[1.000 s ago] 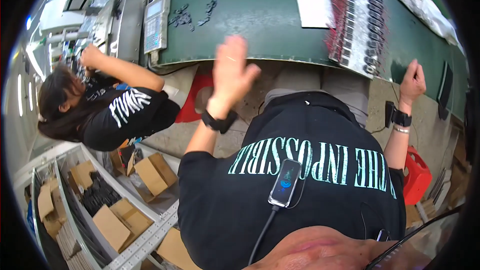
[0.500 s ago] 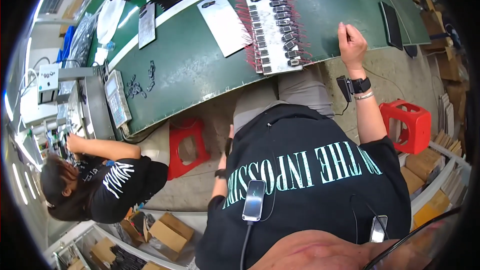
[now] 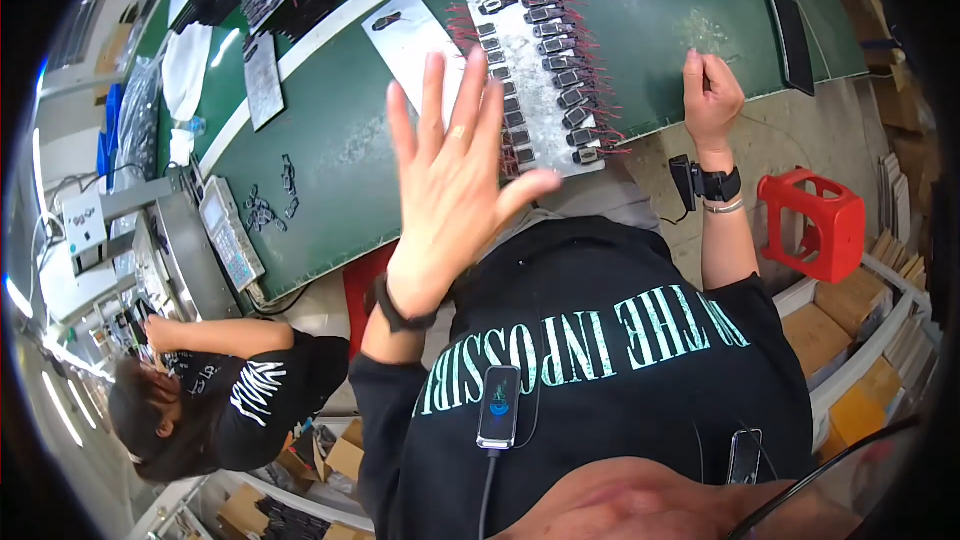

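Note:
My left hand [image 3: 450, 190] is raised over the near edge of the green table [image 3: 350, 140], empty, with its fingers spread. Its fingertips overlap the view of a pale flat board [image 3: 408, 48] that carries one small black part. Beside it lies another pale board [image 3: 530, 130], lined along both sides with several small black rectangular parts [image 3: 562, 62] that have thin red wires. Part of that board's left row is hidden behind my hand. My right hand [image 3: 713, 100] is closed in a fist at the table's edge, right of the boards, with nothing showing in it.
A black phone-like slab [image 3: 790, 40] lies at the table's right. Loose black parts [image 3: 262, 212] and a grey keypad device [image 3: 228, 235] are at the left. A co-worker [image 3: 220, 390] works at far left. A red stool [image 3: 815, 225] stands at right.
My left hand has come up from beside my body to over the table edge, its fingers spread. My right fist stays almost in place. The view has shifted slightly.

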Available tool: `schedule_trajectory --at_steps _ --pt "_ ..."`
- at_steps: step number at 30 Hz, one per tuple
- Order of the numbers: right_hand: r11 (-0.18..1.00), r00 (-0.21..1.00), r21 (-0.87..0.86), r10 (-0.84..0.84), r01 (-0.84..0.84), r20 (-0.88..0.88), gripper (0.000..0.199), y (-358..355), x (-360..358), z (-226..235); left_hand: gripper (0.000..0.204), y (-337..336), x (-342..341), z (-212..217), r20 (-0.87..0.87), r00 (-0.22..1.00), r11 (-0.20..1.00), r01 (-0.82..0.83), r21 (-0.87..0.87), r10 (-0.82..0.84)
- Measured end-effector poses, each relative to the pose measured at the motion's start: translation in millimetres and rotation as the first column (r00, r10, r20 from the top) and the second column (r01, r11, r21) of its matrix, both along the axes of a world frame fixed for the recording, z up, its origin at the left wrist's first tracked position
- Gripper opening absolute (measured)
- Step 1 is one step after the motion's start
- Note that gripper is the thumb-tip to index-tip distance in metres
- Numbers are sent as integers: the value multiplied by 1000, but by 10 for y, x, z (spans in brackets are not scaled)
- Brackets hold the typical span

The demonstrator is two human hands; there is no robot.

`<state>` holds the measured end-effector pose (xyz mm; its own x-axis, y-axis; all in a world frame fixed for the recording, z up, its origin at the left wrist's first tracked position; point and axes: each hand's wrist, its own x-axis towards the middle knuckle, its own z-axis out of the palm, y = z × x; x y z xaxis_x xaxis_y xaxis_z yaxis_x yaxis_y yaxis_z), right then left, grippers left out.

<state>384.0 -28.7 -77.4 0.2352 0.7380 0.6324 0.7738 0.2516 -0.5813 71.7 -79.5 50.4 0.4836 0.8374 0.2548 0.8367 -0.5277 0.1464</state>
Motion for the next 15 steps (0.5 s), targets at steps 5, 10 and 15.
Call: schedule_trajectory --at_steps 5,10,15 --pt "999 1000 -28 18 -18 -20 31 34 22 1 83 509 286 -225 -69 997 999 32 42 -29" --pt "990 1000 -143 8 -9 -8 25 -29 113 13 58 190 181 -42 4 994 987 109 -117 -109" --pt "989 905 -107 45 -98 -423 11 90 40 257 13 234 -194 -87 204 977 995 41 87 -58"
